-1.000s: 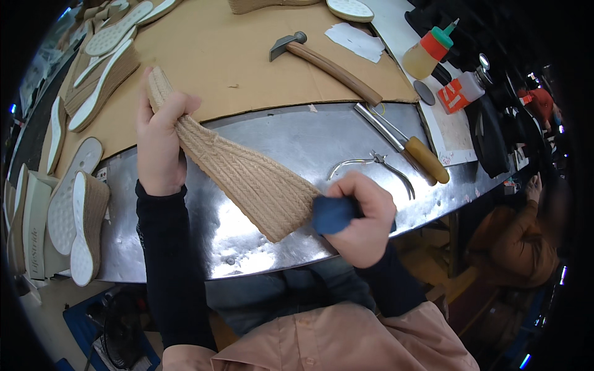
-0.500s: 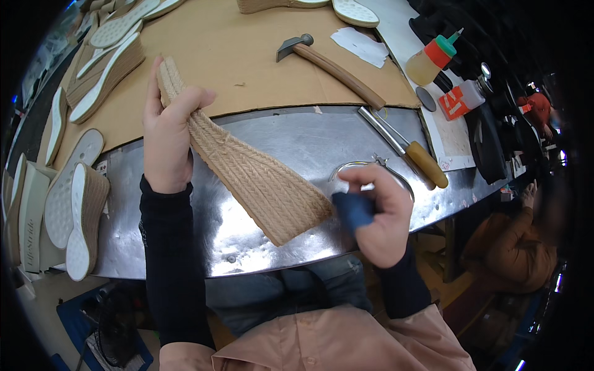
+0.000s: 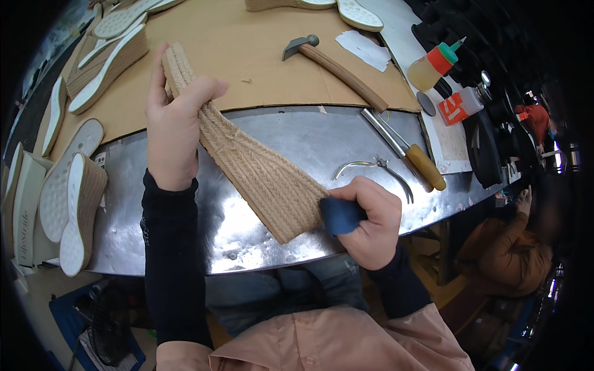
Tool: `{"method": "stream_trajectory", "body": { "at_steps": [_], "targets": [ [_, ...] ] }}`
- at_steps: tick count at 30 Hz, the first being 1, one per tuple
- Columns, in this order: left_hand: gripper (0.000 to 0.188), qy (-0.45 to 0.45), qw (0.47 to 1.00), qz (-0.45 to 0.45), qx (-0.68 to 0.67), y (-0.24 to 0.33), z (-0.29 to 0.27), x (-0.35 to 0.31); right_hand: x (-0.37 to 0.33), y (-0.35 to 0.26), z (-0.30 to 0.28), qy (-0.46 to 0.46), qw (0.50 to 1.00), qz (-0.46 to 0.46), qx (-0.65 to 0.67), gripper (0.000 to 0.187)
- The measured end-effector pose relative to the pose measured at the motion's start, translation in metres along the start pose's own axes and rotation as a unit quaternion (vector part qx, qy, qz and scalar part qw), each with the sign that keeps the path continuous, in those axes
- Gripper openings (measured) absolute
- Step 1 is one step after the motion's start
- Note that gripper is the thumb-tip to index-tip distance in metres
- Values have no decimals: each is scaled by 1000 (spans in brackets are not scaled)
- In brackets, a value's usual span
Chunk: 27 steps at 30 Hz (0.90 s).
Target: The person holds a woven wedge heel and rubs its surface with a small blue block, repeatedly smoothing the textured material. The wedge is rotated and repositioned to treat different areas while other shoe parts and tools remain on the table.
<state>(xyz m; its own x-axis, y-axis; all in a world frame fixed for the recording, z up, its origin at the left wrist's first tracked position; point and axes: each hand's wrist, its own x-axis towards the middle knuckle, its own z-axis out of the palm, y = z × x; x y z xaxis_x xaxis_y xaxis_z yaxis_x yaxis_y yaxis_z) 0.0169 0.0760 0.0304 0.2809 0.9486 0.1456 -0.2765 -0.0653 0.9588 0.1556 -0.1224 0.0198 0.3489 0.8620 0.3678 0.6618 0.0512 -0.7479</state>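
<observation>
A wedge shoe sole [image 3: 260, 176] wrapped in tan braided jute slants across the middle, its thick heel end toward my right hand. My left hand [image 3: 176, 133] grips the thin toe end, the thumb across it and the fingers behind. Between the thumb and fingers of my right hand [image 3: 376, 222] is a small folded blue piece [image 3: 342, 216], perhaps sandpaper or cloth. It meets the heel end's edge. Just beyond that hand, pliers [image 3: 380, 164] with curved metal handles lie on the metal tabletop [image 3: 136, 204].
A wooden-handled hammer [image 3: 337, 71] lies on the cardboard sheet [image 3: 247, 37]. Right of it are a yellow-handled tool [image 3: 424, 167], a green-capped bottle [image 3: 427, 69] and a red-labelled bottle [image 3: 461, 105]. Several wedge soles [image 3: 83, 210] stand at left. Another person [image 3: 513, 247] sits at far right.
My right hand has moved slightly left and down, bringing the blue piece against the heel edge. The pliers now show more fully. The whole view has shifted a little.
</observation>
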Motion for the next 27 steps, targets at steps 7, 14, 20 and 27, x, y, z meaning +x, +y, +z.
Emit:
{"method": "stream_trajectory", "body": {
  "at_steps": [7,14,20,27],
  "targets": [
    [82,-7,1000,2,-2,-1,-1,1,1,1,-1,-8,997,58,49,10],
    [81,1,1000,8,-7,0,0,-1,4,4,3,8,999,9,-44,8],
    [82,-7,1000,2,-2,-1,-1,1,-1,2,0,5,999,36,18,11],
    [81,-4,1000,2,3,0,0,0,6,9,8,48,993,92,51,7]
  ]
}}
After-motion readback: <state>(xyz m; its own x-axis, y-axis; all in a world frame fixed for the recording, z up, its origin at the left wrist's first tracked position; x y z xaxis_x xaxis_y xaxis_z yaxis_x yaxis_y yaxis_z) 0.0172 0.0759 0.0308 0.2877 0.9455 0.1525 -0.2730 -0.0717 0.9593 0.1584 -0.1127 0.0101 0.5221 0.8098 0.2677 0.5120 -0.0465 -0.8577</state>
